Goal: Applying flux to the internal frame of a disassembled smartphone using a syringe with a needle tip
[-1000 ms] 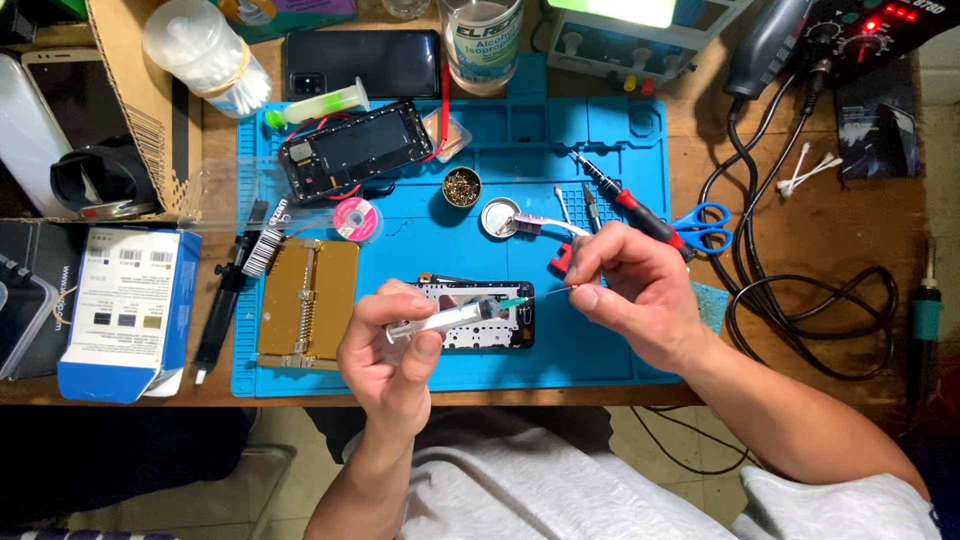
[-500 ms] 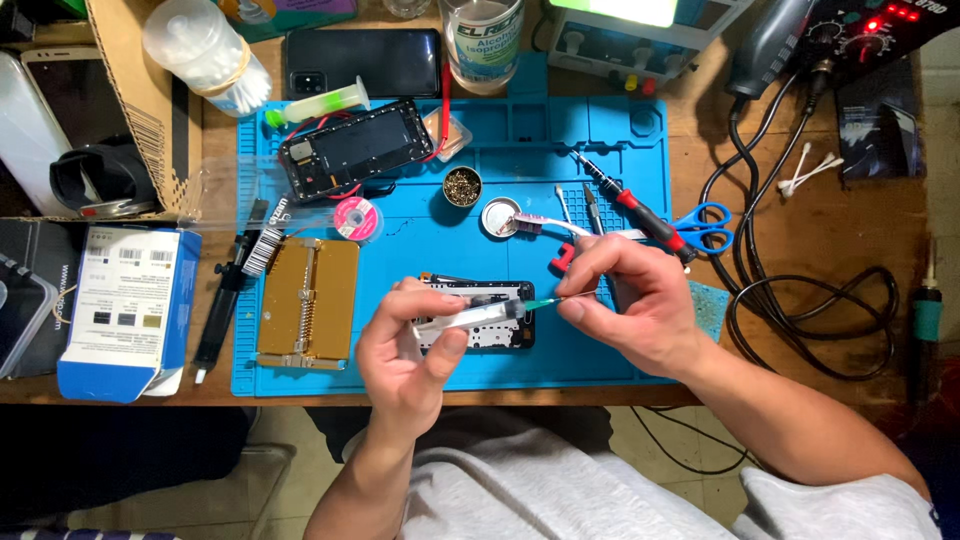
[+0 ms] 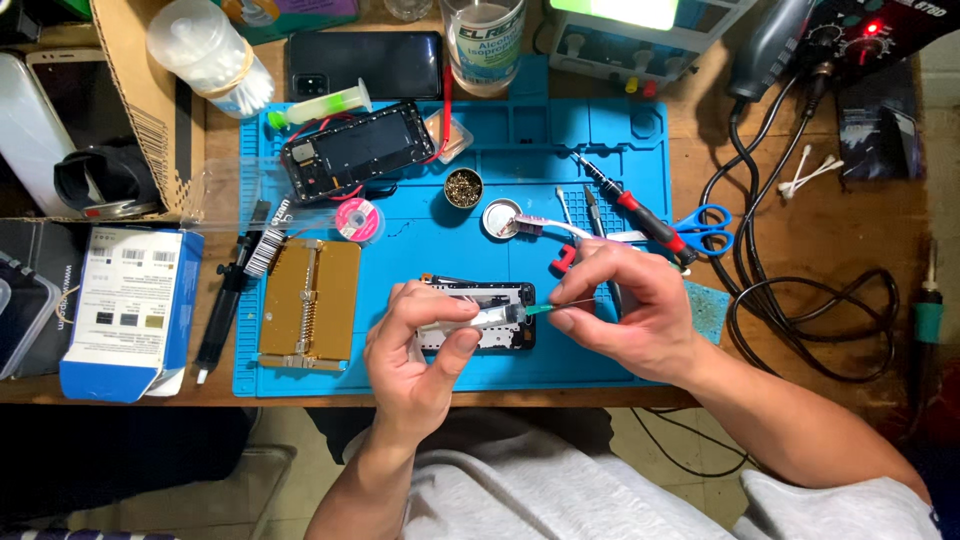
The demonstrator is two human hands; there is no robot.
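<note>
A small syringe (image 3: 478,318) is held level just above an opened phone (image 3: 480,312) lying near the front edge of the blue mat (image 3: 560,160). The left hand (image 3: 415,355) pinches its barrel in its grip; the right hand (image 3: 625,305) pinches its green tip. A red-handled soldering iron (image 3: 635,208) lies behind the right hand.

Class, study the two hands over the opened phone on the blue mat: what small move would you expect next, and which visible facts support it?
Probably the right hand twists the green tip at the end of the small syringe while the left hand steadies the barrel. The syringe lies level above the opened phone, its tip pinched in the right fingers rather than aimed at the board, so dispensing looks premature.
</note>
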